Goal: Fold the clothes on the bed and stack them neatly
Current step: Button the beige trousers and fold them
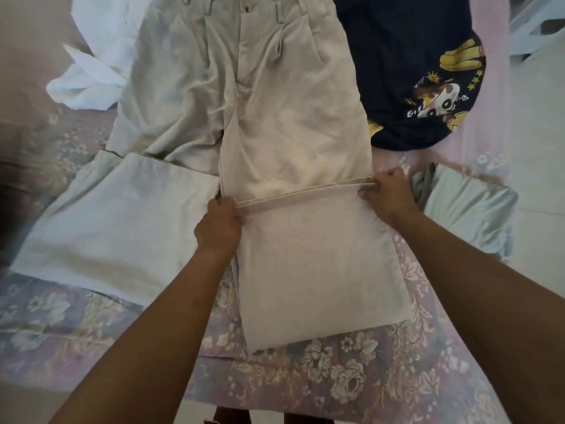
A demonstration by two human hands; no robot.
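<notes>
Beige trousers (275,96) lie lengthwise on the bed, waistband at the far end. One leg is folded back on itself toward the waist, and its hem edge (299,194) runs across between my hands. My left hand (220,223) pinches the left end of that hem. My right hand (385,191) pinches the right end. The other trouser leg (122,221) spreads out flat to the left. A folded pale green garment (467,209) lies just right of my right hand.
A navy shirt (412,71) with a cartoon print lies crumpled at the far right. A white garment (94,62) is bunched at the far left. The floral bedsheet (336,377) shows near me, and the bed's near edge runs along the bottom.
</notes>
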